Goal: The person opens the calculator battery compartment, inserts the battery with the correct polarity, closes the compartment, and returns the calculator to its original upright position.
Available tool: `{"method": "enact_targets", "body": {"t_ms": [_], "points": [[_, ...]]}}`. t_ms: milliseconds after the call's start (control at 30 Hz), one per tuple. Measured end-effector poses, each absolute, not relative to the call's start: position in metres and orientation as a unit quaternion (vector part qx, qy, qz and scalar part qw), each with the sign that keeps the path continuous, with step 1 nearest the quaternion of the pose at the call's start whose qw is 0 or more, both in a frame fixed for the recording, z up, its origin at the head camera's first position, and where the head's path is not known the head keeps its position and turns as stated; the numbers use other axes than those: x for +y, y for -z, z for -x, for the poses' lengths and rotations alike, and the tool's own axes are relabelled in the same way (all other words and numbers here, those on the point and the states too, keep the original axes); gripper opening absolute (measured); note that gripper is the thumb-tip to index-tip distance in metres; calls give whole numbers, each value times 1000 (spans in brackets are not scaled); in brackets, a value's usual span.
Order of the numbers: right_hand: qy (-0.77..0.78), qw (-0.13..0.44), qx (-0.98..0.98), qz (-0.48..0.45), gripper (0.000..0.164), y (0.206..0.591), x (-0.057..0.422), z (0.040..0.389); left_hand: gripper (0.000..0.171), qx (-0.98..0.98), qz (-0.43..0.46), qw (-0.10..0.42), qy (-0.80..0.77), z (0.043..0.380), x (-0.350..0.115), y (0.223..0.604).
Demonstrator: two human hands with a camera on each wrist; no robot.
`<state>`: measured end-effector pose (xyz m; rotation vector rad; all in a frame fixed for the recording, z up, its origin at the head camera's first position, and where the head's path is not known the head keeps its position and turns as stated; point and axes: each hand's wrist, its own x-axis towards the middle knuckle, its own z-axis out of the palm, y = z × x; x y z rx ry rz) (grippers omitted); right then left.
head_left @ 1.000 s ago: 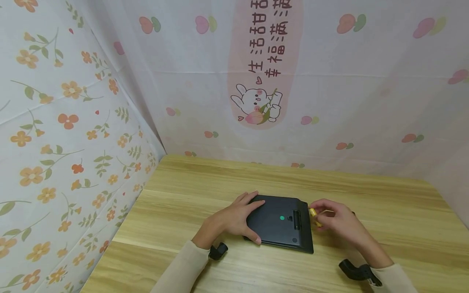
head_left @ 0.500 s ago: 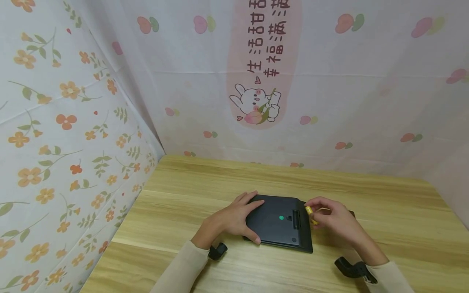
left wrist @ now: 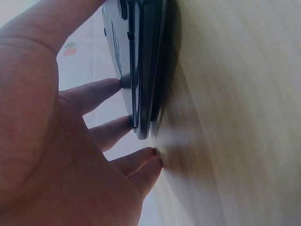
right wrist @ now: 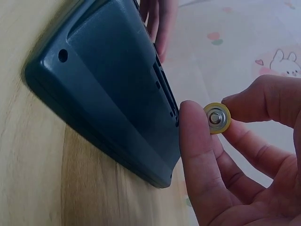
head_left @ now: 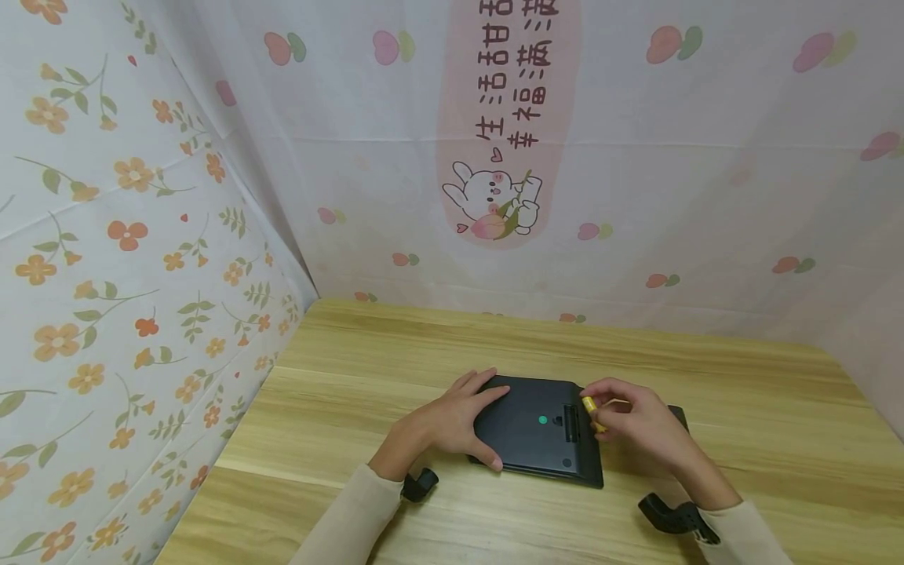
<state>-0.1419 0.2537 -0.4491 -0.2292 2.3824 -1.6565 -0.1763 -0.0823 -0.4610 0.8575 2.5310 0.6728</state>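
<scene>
A dark, flat, wedge-shaped device [head_left: 526, 408], much like a desk calculator, lies back side up with an uncovered battery slot [head_left: 571, 424] near its right end. My left hand [head_left: 455, 420] rests spread over its left end. In the left wrist view, two fingertips touch the device's back [left wrist: 127, 61], while the other fingers reach down to the table beside it. Between thumb and fingers of my right hand [head_left: 639, 420] is a yellow battery [right wrist: 217, 118], held just right of the slot. Its button end faces the right wrist camera.
Behind my right hand, a dark object [head_left: 679, 414] lies on the wooden table [head_left: 395, 353], mostly hidden by the hand. Printed cloth [head_left: 636, 196] hangs at the back and left of the table. Each wrist wears a black mount [head_left: 420, 485].
My right hand has moved left with the battery, from beside the device to over its right edge. More of the dark object behind that hand shows. My left hand has stayed in place.
</scene>
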Motion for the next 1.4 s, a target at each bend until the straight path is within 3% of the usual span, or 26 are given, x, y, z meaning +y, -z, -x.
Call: {"method": "enact_targets", "body": {"t_ms": [1133, 1400], "points": [[557, 124, 816, 96, 39, 453, 252, 144, 116, 902, -307, 192, -237, 178, -82, 463], [548, 111, 825, 88, 31, 454, 252, 144, 116, 905, -306, 187, -230, 177, -82, 464]]}}
